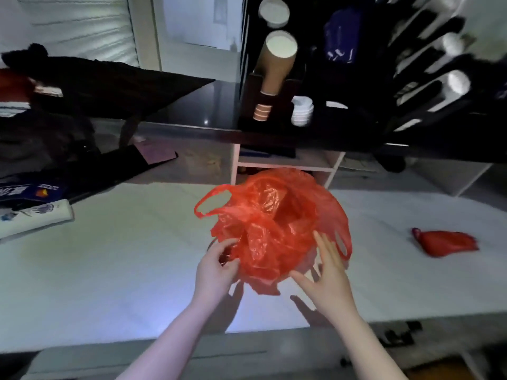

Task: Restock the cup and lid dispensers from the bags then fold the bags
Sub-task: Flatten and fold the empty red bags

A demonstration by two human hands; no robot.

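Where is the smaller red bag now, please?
The smaller red bag lies on the white table, far right in the head view, apart from the large red bag.

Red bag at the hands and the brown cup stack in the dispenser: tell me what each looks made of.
Red bag: thin plastic film, glossy and translucent; it crumples into sharp creases that catch the light. Brown cup stack: likely paper or card, matte brown outside, white inside at the open rim; blur leaves any coating unclear.

A crumpled red bag (274, 220) is laid on a white table (123, 256). A folded red bag (444, 242) is set well apart.
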